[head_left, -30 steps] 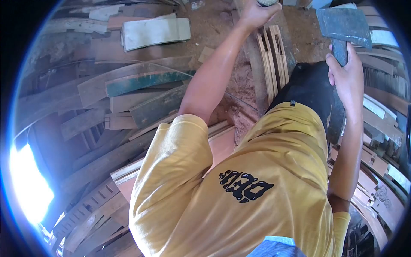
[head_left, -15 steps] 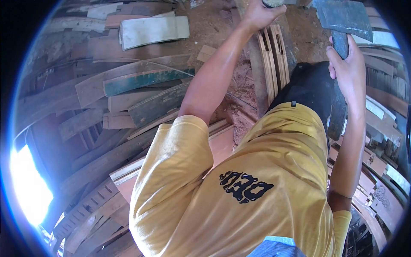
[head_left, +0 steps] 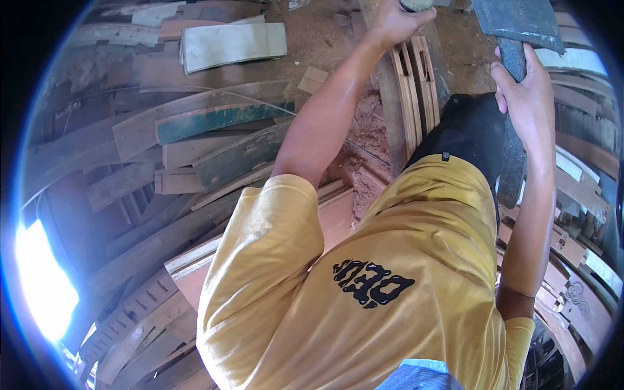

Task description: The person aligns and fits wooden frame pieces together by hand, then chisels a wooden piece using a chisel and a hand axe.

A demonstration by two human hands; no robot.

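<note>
At the top edge, my left hand (head_left: 396, 25) is closed around an upright handle whose round, worn end (head_left: 416, 5) pokes out above the fist; its lower part is hidden. Just below it lie two pale wooden bars (head_left: 416, 91) side by side, with slots cut in their upper faces. My right hand (head_left: 528, 91) grips the dark handle of a mallet (head_left: 520, 25), its broad blue-grey head raised at the upper right. The mallet's handle runs back past my wrist, beside my dark shorts (head_left: 468, 130).
The bars rest on a plank (head_left: 388, 104) running away from me. Reddish sawdust (head_left: 370, 130) covers the ground to its left. Stacked boards (head_left: 234, 47), a green-painted plank (head_left: 221, 122) and much scrap timber lie at left. More boards (head_left: 578, 169) crowd the right side.
The mallet and my right hand have shifted slightly up and to the left. My left hand stays in nearly the same place on the handle.
</note>
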